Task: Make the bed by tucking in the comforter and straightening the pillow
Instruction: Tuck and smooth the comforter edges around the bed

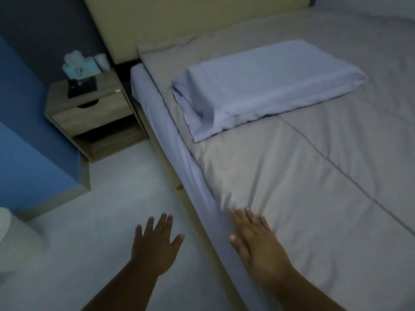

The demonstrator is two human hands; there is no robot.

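A grey comforter covers the bed, lying flat with light creases near its left edge. On it, near the headboard, rests a pale blue pillow, turned at a slight angle. A pale blue fitted sheet shows along the mattress side. My right hand lies flat, fingers apart, on the comforter's left edge, holding nothing. Over the floor beside the bed hovers my left hand, fingers spread and empty.
A wooden nightstand stands left of the bed with a tissue box and a cup on top. A beige headboard backs the bed. Pale floor lies between the blue wall and the bed.
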